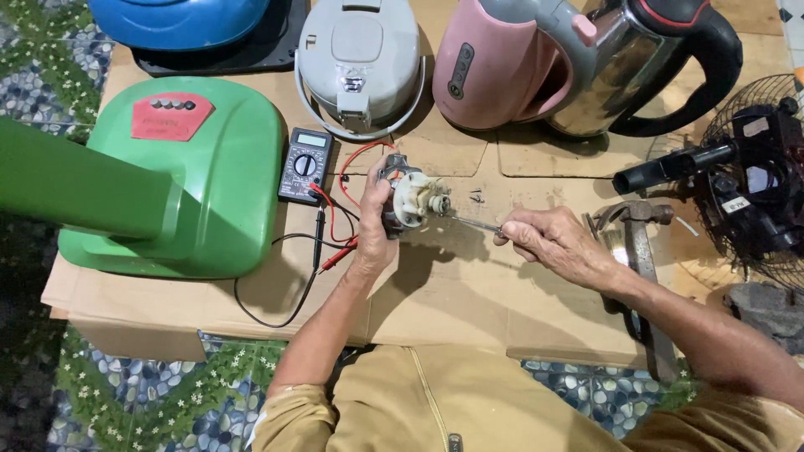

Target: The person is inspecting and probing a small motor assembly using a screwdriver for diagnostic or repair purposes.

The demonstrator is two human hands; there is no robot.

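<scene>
- Flattened cardboard (pixel 452 293) covers the pebble-patterned floor as a work surface.
- Left hand (pixel 374 219) clasps the small motor (pixel 410 199) just right of the multimeter (pixel 305 166), steadying it.
- Right hand (pixel 548 238) pinches a screwdriver (pixel 474 223), its tip meeting the motor.

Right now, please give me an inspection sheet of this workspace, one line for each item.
Surface: flattened brown cardboard laid over a patterned pebble floor.
Job's things: small motor, held up off the cardboard; thin screwdriver, tip at the motor's face.
Clutter: multimeter, loose screws, hammer, green fan base, grey cooker, pink kettle, steel kettle, blue appliance.
Grippers: left hand grips the motor; right hand grips the screwdriver.
Cables: red and black probe leads run loosely from the multimeter across the cardboard.
Surroundings: black fan head with wire guard at the right edge; no other person seen.
</scene>
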